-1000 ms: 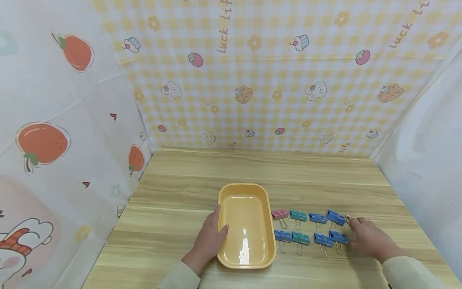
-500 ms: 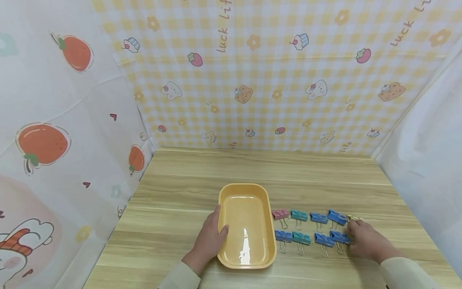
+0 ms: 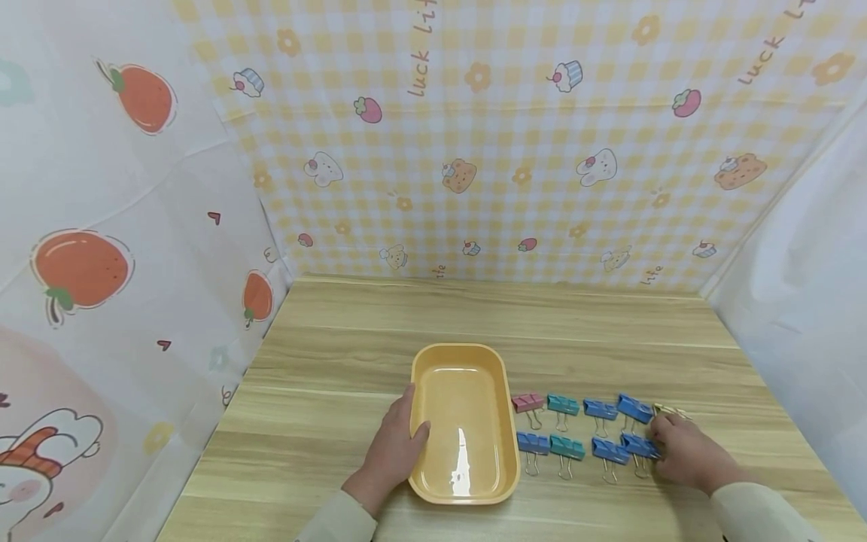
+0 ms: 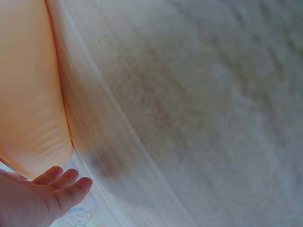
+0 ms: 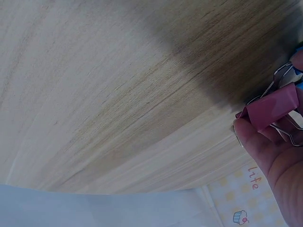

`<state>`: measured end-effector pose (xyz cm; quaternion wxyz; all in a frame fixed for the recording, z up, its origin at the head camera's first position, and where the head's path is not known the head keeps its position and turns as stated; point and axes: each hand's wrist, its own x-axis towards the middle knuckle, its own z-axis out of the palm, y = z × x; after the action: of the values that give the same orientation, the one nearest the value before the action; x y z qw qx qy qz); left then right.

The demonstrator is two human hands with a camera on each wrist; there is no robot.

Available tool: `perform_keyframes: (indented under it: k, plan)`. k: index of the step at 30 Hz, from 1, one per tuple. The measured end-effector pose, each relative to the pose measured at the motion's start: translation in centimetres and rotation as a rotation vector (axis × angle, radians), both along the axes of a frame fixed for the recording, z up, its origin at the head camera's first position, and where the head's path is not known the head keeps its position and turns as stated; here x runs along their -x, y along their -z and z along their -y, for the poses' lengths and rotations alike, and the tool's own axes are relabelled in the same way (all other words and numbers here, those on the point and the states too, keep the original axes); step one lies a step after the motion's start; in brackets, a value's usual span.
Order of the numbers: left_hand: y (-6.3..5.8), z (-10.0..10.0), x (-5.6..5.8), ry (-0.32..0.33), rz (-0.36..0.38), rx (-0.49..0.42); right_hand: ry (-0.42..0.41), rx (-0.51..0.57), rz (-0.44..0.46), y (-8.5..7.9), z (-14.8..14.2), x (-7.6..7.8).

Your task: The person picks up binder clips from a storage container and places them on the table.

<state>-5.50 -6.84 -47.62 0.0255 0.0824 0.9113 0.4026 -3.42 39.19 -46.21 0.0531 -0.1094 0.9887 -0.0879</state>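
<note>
My left hand (image 3: 393, 444) grips the left wall of a yellow-orange plastic tray (image 3: 415, 482), thumb over the rim and fingers outside. In the left wrist view the fingers (image 4: 75, 191) lie beside the tray's wall (image 4: 33, 85). My right hand (image 3: 691, 452) is low at the right end of two rows of binder clips. In the right wrist view its curled fingers (image 5: 258, 144) hold a dark pink binder clip (image 5: 272, 109) close over the table; the hand hides this clip in the head view. Thin wire handles (image 3: 670, 411) show just beyond the fingertips.
Pink (image 3: 527, 403), teal (image 3: 563, 405) and blue (image 3: 635, 408) binder clips lie in two rows right of the tray, handles mostly toward me. A blue clip (image 3: 640, 446) is beside my right fingers. Patterned cloth (image 3: 501, 188) walls the wood table's back.
My right hand has shifted very slightly left, nearer the blue clips, and the wire handles show more beyond its fingers. The left hand and tray stay in place.
</note>
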Motion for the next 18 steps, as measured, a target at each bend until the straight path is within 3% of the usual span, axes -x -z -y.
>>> perform_keyframes:
  k: [18]
  plan:
    - [-0.01,0.04,0.03,-0.004,0.013,-0.005,0.013,-0.028,-0.058,0.66,0.18,-0.26]
